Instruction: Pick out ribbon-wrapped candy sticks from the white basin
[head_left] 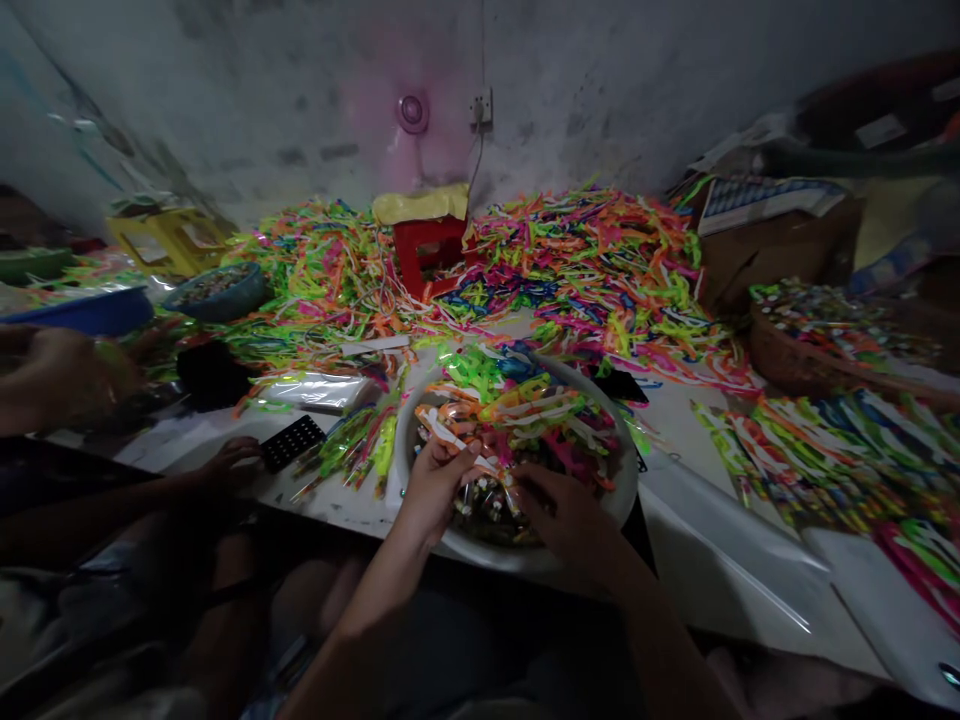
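Over the front of a wide pale basin (628, 470), my left hand (435, 485) pinches an orange and white plastic piece (450, 432) between thumb and fingers. My right hand (559, 505) is closed close beside it, its fingertips at the right end of a small clear wrapping; exactly what they grip is too small to tell. Bright green, orange and pink plastic pieces (555, 405) fill the back of the basin. Small dark and white bits lie below my fingers at its front.
Heaps of colourful pieces (600, 250) surround a red stool (431, 250) near the wall. Filled clear packets (825, 450) lie in rows at right. Another person's hand (232, 460) is left, beside a black perforated tray (292, 443). Plastic sheeting (735, 530) lies right of the basin.
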